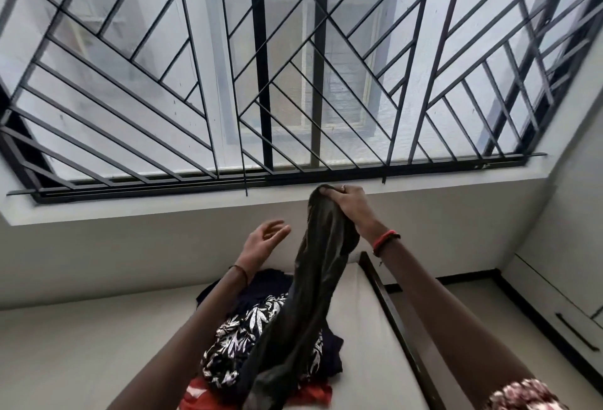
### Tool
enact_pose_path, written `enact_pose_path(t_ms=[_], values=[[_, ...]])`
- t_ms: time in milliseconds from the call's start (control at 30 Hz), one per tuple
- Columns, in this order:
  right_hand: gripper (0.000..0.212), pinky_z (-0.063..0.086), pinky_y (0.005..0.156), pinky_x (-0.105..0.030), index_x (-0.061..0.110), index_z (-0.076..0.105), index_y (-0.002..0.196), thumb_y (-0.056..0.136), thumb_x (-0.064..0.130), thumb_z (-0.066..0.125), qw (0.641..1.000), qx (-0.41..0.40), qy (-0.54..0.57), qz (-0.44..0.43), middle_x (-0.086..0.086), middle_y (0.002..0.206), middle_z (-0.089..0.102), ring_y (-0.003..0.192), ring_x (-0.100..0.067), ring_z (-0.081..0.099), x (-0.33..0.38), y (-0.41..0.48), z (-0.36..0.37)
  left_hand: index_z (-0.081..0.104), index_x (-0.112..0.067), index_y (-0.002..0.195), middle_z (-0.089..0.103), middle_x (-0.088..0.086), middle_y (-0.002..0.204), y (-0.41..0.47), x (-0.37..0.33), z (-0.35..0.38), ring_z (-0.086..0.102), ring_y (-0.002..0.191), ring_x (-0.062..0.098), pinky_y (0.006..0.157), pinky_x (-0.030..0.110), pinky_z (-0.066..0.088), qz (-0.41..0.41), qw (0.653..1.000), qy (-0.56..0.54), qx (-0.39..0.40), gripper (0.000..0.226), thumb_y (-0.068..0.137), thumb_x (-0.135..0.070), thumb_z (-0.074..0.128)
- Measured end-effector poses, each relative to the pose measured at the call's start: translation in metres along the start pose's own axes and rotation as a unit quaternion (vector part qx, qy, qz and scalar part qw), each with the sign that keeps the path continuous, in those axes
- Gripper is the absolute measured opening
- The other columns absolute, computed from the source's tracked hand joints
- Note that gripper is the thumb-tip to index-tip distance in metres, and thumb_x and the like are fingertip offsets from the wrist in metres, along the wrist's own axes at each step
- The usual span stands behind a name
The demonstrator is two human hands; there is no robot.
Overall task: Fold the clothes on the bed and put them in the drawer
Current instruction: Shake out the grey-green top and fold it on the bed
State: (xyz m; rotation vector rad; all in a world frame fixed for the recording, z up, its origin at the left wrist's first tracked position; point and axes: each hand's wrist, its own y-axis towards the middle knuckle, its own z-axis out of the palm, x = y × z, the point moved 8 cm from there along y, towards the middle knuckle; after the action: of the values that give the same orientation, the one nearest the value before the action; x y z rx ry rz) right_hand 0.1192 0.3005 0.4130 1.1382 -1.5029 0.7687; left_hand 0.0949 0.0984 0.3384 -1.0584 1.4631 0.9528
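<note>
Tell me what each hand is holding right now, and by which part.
The right hand grips the dark garment by its bunched top end; the left hand holds nothing.

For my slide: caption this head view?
A dark garment hangs from the right hand above the clothes pile on the bed, left hand open beside it.

Large daylit window (146,60), black diagonal metal grille (262,83), white sill (195,207), pale wall (130,262)

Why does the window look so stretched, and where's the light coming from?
Head view: the wide-angle lens splays the window bars outward and bows the sill; same view, daylight enters through that window, so the dark garment gripped by the right hand is backlit and shows little detail.
</note>
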Motion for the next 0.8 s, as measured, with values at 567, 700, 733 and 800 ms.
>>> enact_pose_path(t_ms=[567, 700, 733, 800], values=[[0.015, 0.049, 0.055, -0.019, 0.016, 0.066, 0.073, 0.088, 0.019, 0.066, 0.994, 0.074, 0.03, -0.075, 0.002, 0.064, 0.065, 0.057, -0.007, 0.06, 0.087, 0.011, -0.055, 0.063, -0.003, 0.097, 0.061, 0.001, 0.081, 0.043, -0.163, 0.052, 0.058, 0.067, -0.004, 0.065, 0.014, 0.048, 0.178, 0.965, 0.122, 0.149, 0.018, 0.097, -0.015, 0.049], [0.021, 0.048, 0.062, -0.028, 0.019, 0.058, 0.07, 0.091, 0.022, 0.063, 0.997, 0.025, -0.003, -0.076, -0.002, 0.071, 0.06, 0.066, -0.013, 0.058, 0.101, 0.017, -0.067, 0.056, -0.009, 0.099, 0.059, 0.004, 0.09, 0.04, -0.161, 0.075, 0.059, 0.081, 0.01, 0.07, 0.021, 0.052, 0.105, 0.975, 0.066, 0.187, 0.012, 0.097, -0.019, 0.05], [0.022, 0.048, 0.061, -0.027, 0.019, 0.058, 0.069, 0.09, 0.022, 0.064, 0.997, 0.015, -0.016, -0.078, -0.003, 0.07, 0.06, 0.065, -0.013, 0.057, 0.103, 0.017, -0.069, 0.055, -0.007, 0.103, 0.059, 0.007, 0.093, 0.041, -0.159, 0.076, 0.059, 0.084, 0.013, 0.073, 0.023, 0.052, 0.098, 0.976, 0.053, 0.188, 0.012, 0.096, -0.017, 0.051], [0.025, 0.046, 0.054, -0.024, 0.018, 0.056, 0.065, 0.087, 0.02, 0.067, 0.997, 0.002, -0.02, -0.074, -0.003, 0.064, 0.059, 0.056, -0.012, 0.055, 0.105, 0.018, -0.072, 0.056, -0.006, 0.102, 0.059, 0.007, 0.089, 0.046, -0.158, 0.076, 0.059, 0.079, 0.011, 0.072, 0.023, 0.053, 0.102, 0.978, 0.046, 0.175, 0.009, 0.095, -0.011, 0.053]])
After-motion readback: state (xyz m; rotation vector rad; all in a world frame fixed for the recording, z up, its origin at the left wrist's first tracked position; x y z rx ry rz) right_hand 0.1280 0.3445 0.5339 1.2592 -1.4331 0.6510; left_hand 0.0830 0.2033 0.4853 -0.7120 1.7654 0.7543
